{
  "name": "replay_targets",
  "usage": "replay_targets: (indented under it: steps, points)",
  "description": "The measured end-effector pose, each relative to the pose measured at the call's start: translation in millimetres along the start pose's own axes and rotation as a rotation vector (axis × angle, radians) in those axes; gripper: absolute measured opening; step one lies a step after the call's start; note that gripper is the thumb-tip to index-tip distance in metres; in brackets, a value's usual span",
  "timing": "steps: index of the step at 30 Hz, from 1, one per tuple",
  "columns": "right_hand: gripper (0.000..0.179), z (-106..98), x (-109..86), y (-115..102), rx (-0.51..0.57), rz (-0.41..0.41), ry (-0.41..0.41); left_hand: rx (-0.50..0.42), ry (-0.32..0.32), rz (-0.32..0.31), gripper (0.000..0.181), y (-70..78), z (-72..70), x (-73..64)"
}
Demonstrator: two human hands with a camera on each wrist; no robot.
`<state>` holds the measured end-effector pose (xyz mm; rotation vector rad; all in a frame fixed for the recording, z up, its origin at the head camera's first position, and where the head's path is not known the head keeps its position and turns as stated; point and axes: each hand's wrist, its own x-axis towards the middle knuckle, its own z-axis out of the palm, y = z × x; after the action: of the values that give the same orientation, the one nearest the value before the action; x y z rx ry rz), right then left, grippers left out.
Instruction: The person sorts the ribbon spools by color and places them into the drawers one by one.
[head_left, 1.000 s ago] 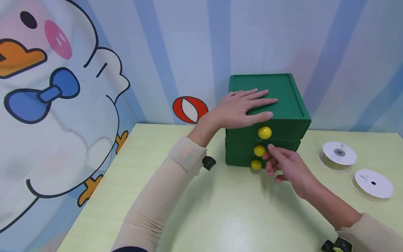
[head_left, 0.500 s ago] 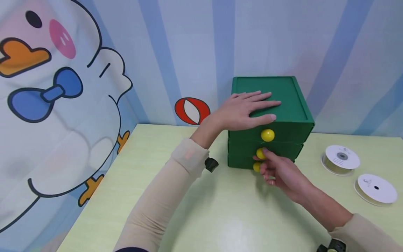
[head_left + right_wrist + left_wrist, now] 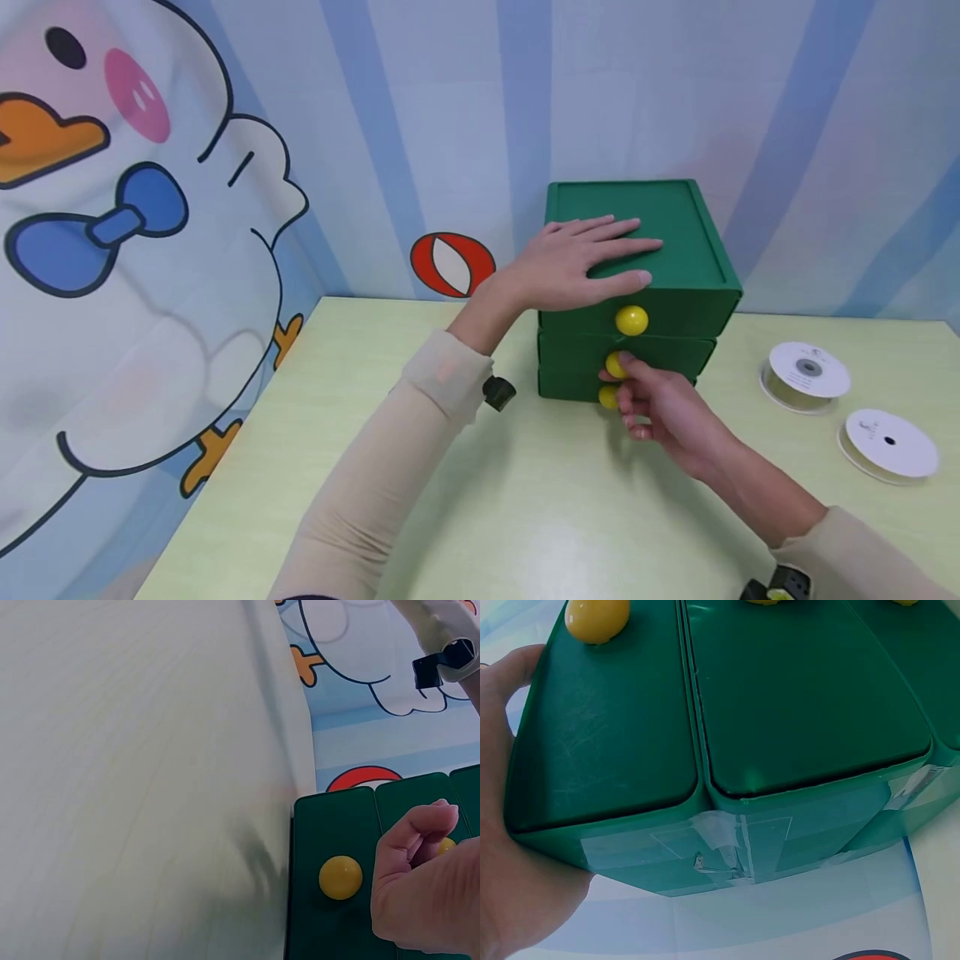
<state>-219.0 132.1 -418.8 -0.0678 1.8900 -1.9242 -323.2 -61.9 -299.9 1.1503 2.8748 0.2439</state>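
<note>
Two hands, one left hand (image 3: 576, 265) and one right hand (image 3: 663, 408), share one green cabinet (image 3: 675, 250) with three drawers (image 3: 802, 697), all beneath the left hand. Three yellow knobs (image 3: 632, 320) line its front (one above the right hand's pinch, one in it, one below). Two white spools (image 3: 806, 371) sit to the right hand's right on one table (image 3: 540, 500). Left of the left hand, one printed bird (image 3: 172, 333) sports one bow tie (image 3: 116, 227) and two orange feet (image 3: 212, 457); nearer that hand is one red-and-white oval (image 3: 453, 264). Two sleeves (image 3: 397, 442) trail, one behind each hand.

Pale tabletop (image 3: 570, 500) against a blue-striped cartoon backdrop (image 3: 637, 92).
</note>
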Motion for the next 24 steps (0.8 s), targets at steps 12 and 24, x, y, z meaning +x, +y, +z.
replay_targets:
  steps: [12,24]
  points:
    - [0.064,2.9,-0.8,4.7,-0.010,-0.016,0.019,-0.006,0.006,-0.002,0.061,0.1,-1.3,-0.8]
    - [0.064,3.1,-9.0,9.3,0.006,0.006,0.014,-0.018,0.008,-0.001,0.061,0.3,-1.4,-1.0]
